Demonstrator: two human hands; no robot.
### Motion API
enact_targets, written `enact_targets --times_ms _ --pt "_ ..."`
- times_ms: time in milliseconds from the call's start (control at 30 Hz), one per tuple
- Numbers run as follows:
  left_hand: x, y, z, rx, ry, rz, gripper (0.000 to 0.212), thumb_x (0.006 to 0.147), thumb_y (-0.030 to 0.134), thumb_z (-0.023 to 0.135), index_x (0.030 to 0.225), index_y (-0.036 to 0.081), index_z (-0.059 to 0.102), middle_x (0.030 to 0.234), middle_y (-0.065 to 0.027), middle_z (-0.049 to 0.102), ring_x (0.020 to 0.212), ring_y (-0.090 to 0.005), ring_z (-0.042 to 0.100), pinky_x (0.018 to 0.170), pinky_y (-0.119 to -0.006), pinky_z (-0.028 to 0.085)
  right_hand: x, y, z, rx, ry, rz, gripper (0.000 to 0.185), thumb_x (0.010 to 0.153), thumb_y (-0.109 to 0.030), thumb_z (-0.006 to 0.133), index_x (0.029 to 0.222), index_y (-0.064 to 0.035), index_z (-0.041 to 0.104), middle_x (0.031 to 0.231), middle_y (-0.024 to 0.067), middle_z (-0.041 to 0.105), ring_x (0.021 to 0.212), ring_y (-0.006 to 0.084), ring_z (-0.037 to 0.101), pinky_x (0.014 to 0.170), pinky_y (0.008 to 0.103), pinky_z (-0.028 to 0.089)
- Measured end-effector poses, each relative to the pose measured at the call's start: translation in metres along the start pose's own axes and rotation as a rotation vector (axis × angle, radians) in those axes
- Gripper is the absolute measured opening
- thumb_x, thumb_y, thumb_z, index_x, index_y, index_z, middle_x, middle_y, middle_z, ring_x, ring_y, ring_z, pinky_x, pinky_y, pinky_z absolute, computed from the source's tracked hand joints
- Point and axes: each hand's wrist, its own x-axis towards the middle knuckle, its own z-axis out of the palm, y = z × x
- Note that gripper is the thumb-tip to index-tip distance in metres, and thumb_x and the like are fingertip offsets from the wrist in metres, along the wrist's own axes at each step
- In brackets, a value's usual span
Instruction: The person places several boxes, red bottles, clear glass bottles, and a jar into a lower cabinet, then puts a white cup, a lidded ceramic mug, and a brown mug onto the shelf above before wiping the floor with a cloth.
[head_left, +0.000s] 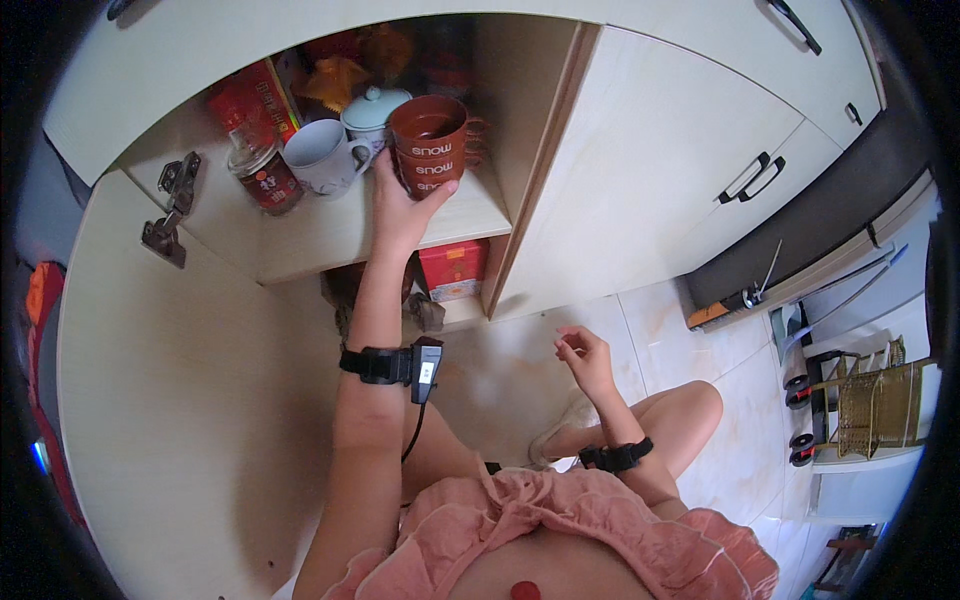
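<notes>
My left hand (406, 196) reaches into the open cabinet and grips a stack of brown mugs (431, 150) at the front of the shelf, thumb on the near side. The mugs bear white lettering, and their handles point right. Just left of the stack is a white mug (319, 154) with a faint pattern. A lidded cup (367, 120) with a pale blue lid sits behind, partly hidden by the stack. Further left stands a glass jar (264, 176) with a dark label. My right hand (585, 358) hangs above the floor, fingers loosely curled, holding nothing.
The opened cabinet door (172, 390) spreads to my left on a metal hinge (176, 195). Below the shelf (457, 217) sits a red box (454, 268). Closed doors (600, 172) are on the right. A caulking gun (731, 306) and a wheeled metal cart (862, 405) stand farther right.
</notes>
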Motion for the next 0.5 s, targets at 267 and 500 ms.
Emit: enact_targets --times_ms 267,500 --pt "-0.029 0.037 -0.005 0.364 0.214 0.037 0.09 0.062 0.02 0.077 0.127 -0.006 0.021 0.128 -0.0229 0.03 0.12 -0.0297 0.031 0.101 -0.04 0.025 0.003 -0.006 -0.018 -0.024 -0.082 -0.157 0.014 0.08 -0.008 0.058 0.092 0.0001 0.059 0.07 0.0062 0.06 0.065 0.0123 0.057 0.058 0.0258 0.046" --pt "-0.091 0.082 -0.01 0.291 0.277 0.05 0.073 0.067 0.015 0.071 0.124 -0.001 0.028 0.115 -0.0185 0.038 0.111 -0.0303 0.038 0.095 -0.042 0.032 0.057 -0.11 -0.084 -0.351 0.043 -0.677 0.014 0.078 -0.009 0.058 0.089 0.0003 0.059 0.074 0.0127 0.059 0.059 0.0205 0.056 0.056 0.029 0.047"
